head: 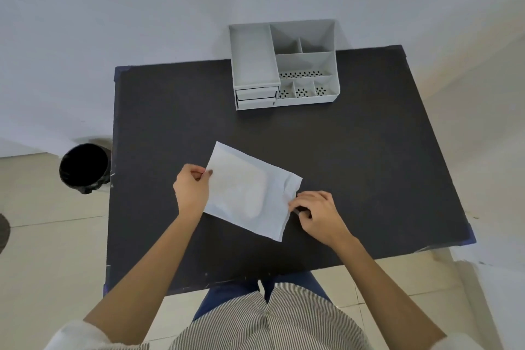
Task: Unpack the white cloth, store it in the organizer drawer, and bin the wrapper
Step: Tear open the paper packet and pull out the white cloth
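A flat, pale wrapper (247, 190) with the white cloth showing faintly inside is held just above the dark table (355, 165). My left hand (191, 189) pinches its left edge. At the crumpled right edge, my right hand (315, 214) grips the wrapper with closed fingers. The grey organizer (284, 65) stands at the table's far edge, its two small drawers (257, 96) shut at the front left. A black bin (83, 167) sits on the floor left of the table.
The organizer has several open compartments on top, some with perforated floors. A white wall rises behind the table. Tiled floor surrounds the table; my striped shirt and legs are at the near edge.
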